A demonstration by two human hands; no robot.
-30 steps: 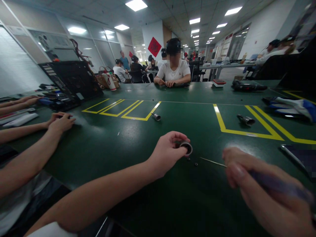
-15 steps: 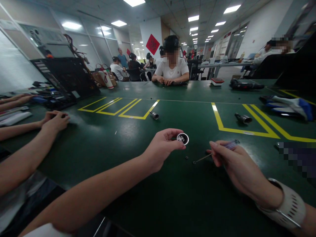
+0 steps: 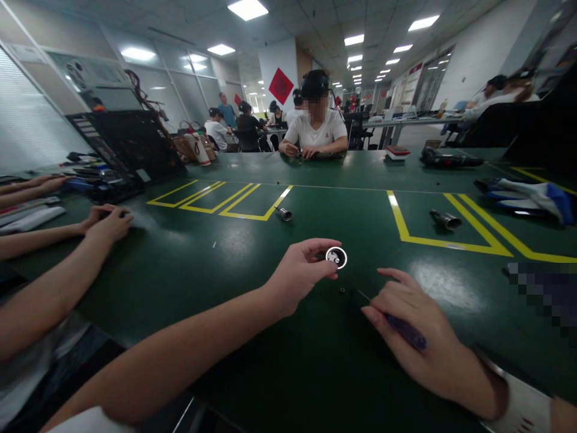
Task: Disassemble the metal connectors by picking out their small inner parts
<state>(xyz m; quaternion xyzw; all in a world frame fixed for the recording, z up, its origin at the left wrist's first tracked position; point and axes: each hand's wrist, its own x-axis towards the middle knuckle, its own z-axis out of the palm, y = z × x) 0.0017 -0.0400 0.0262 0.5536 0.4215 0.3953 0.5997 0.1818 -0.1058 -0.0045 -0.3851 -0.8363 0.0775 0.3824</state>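
My left hand (image 3: pixel 300 270) pinches a round, cup-shaped metal part (image 3: pixel 344 258) by its side. The open mouth of this part faces me, showing a bright rim and small metal pieces inside a dark hollow. In my right hand (image 3: pixel 419 343) is a screwdriver (image 3: pixel 408 332) with a purple handle and a thin shaft. The shaft points up and left, and its tip is hard to make out against the dark table. A small dark ring (image 3: pixel 342 290) lies on the table just below the metal part, left of the screwdriver. The right index finger sticks out, apart from the handle.
The green table (image 3: pixel 180 264) bears yellow tape outlines (image 3: pixel 246 216). Two metal cylindrical parts, one left (image 3: pixel 283 213) and one right (image 3: pixel 446 220), lie farther back. Blue-white gloves (image 3: pixel 532 198) and a power tool (image 3: pixel 451 157) are at right. Another person's hands (image 3: pixel 110 224) rest at left.
My right hand has turned over and moved lower, swinging the screwdriver's handle toward me. The second small ring, earlier at the screwdriver tip, no longer shows on the table. My left hand stays nearly still.
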